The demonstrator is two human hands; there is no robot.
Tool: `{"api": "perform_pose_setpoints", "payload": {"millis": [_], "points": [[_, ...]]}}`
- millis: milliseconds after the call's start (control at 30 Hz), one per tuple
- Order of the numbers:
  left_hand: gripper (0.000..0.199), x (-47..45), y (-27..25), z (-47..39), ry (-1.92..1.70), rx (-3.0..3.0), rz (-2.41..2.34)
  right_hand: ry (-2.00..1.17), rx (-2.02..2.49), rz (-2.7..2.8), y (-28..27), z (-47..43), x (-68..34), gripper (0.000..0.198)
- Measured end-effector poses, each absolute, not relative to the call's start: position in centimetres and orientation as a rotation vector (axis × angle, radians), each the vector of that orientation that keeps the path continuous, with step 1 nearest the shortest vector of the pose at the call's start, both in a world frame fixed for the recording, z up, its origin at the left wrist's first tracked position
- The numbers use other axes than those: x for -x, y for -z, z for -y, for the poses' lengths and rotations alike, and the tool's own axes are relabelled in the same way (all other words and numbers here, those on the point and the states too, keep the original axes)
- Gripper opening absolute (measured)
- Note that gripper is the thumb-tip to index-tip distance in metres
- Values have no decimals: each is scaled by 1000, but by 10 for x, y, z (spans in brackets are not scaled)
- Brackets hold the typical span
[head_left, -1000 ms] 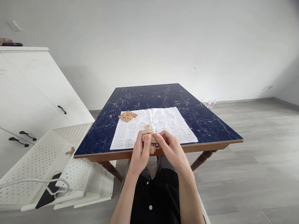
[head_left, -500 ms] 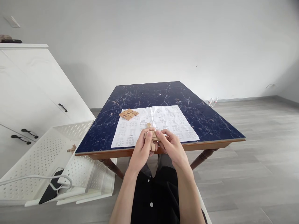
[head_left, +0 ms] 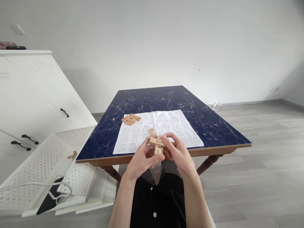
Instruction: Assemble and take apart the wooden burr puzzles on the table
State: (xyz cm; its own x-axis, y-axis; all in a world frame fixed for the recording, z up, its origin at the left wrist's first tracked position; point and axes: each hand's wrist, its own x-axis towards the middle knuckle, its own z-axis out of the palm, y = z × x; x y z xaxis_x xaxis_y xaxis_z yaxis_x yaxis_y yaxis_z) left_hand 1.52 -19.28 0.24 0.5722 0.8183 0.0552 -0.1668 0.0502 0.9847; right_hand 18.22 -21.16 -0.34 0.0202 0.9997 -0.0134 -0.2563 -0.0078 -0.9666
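Between my two hands, just over the table's front edge, is a cluster of interlocking wooden puzzle pieces (head_left: 155,142), pale and notched. My left hand (head_left: 142,155) grips it from the left, the thumb lying by the lower block. On the right, my right hand (head_left: 174,148) closes on the same cluster, thumb and finger pressing its top. One piece juts out at the far end, over the paper. Some fingers are hidden behind the wood. Several more wooden pieces (head_left: 131,119) lie side by side on the printed sheet (head_left: 171,126), at its far left corner.
The sheet, with rows of small diagrams, lies on a dark blue marbled table (head_left: 152,98). At left stand a white cabinet (head_left: 47,91) and white perforated racks (head_left: 30,167) with a cable (head_left: 35,183). A small wooden piece (head_left: 72,155) rests there. Bottles (head_left: 216,106) stand by the wall.
My left thumb has moved from the top of the cluster down to its lower block. More of the wooden pieces shows between my hands. The view has tipped slightly upward.
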Motion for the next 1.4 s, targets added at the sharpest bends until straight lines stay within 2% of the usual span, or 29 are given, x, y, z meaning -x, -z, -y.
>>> {"api": "perform_pose_setpoints", "payload": {"millis": [367, 700, 1100, 1167, 1233, 1300, 1400], "points": [[65, -5, -3, 186, -926, -1278, -677, -1300, 1029, 1062, 7, 195, -170, 50], [65, -5, -7, 188, -1052, -1258, -684, -1305, 947, 1053, -11, 193, -163, 41], [67, 1, -4, 188, -1091, -1257, -725, -1310, 972, 1128, -11, 192, -162, 48], [67, 6, -3, 186, -1158, -1213, -791, -1217, 1014, 1193, -5, 184, -166, 52], [66, 12, -1, 183, -1256, -1135, -874, -989, 1180, 1247, 5, 172, -170, 51], [66, 15, 0, 179, -1346, -1062, -951, -712, 1432, 1399, 18, 159, -173, 45], [70, 17, 1, 177, -1399, -1022, -1020, -605, 1537, 1488, 35, 144, -169, 31]]}}
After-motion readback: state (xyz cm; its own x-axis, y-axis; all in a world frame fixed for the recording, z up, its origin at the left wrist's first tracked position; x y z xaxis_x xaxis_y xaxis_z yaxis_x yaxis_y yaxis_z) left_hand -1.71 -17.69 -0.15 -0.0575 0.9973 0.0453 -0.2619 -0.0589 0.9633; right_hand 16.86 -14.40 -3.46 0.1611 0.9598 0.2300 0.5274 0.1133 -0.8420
